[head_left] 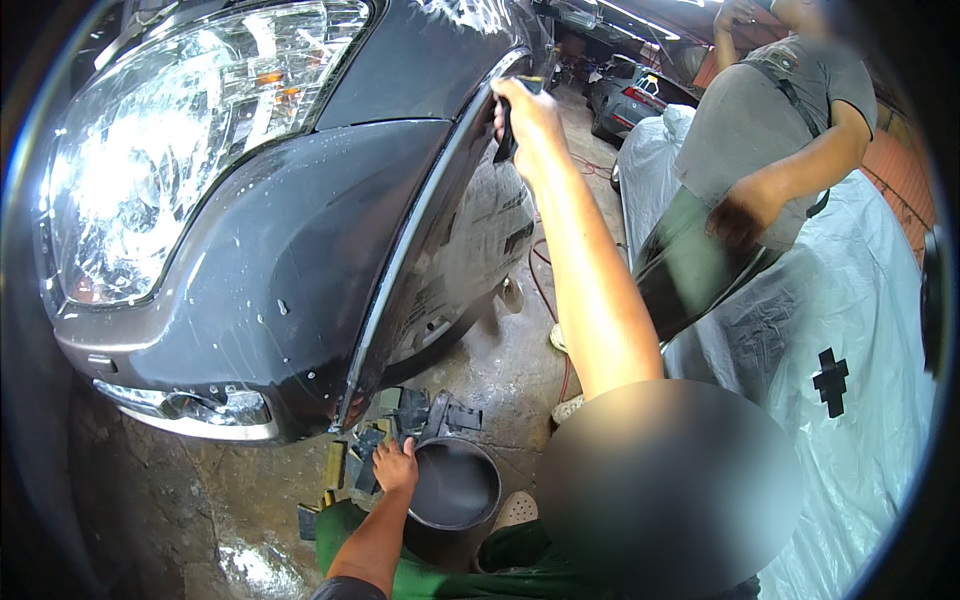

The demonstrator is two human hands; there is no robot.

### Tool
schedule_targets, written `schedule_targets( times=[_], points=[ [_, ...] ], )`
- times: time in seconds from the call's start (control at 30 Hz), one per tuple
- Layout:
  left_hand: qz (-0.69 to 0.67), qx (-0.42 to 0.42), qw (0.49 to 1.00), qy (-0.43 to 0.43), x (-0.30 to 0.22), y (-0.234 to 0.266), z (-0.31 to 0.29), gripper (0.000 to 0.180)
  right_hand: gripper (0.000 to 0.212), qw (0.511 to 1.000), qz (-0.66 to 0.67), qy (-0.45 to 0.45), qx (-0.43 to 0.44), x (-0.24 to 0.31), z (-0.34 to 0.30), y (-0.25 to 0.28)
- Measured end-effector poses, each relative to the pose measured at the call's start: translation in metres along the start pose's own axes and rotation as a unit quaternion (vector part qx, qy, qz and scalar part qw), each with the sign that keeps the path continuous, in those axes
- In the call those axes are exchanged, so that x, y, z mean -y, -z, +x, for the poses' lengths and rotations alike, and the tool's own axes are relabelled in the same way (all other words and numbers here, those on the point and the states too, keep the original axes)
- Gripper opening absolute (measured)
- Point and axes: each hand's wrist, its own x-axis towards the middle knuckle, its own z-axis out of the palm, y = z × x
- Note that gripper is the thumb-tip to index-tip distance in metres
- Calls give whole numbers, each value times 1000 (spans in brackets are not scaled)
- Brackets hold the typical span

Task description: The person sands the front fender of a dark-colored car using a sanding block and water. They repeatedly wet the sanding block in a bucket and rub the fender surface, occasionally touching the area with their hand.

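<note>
My right hand (pixel 528 115) reaches far forward, its fingers wrapped round a dark flat piece (pixel 506 135) whose exact kind I cannot make out. It is at the edge of the car's dark grey fender (pixel 425 60), beside the wheel opening. Water drops and streaks mark the dark bumper (pixel 290 240) under the large headlight (pixel 210 150). Low down, my left hand (pixel 396 467) has its fingers stretched out, holding nothing. It is next to the left rim of a black bucket (pixel 492 470), over several small dark and yellowish blocks (pixel 335 465) on the floor.
At the right stands another person in a grey shirt (pixel 735 130), one hand (pixel 745 212) lowered. Behind them is a vehicle under whitish plastic sheeting (pixel 870 300). A red hose (pixel 540 265) crosses the wet concrete floor (pixel 250 500). A dark car (pixel 632 95) is parked farther back.
</note>
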Motion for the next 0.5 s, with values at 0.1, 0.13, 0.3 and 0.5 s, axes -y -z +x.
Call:
schedule_targets(
  times=[0.1,0.13,0.3,0.5],
  points=[
    [8,-2,1000,8,8,8,6,68,18,1000,-7,-4,29,0,-16,-13],
    [10,1,1000,5,4,9,4,68,18,1000,-5,-5,23,3,-8,-7],
    [4,19,1000,-5,-7,-4,1,68,16,1000,-14,-12,-19,11,51,19],
    [20,-29,999,-6,12,3,10,64,17,999,-12,-17,46,5,16,-6]
  ],
)
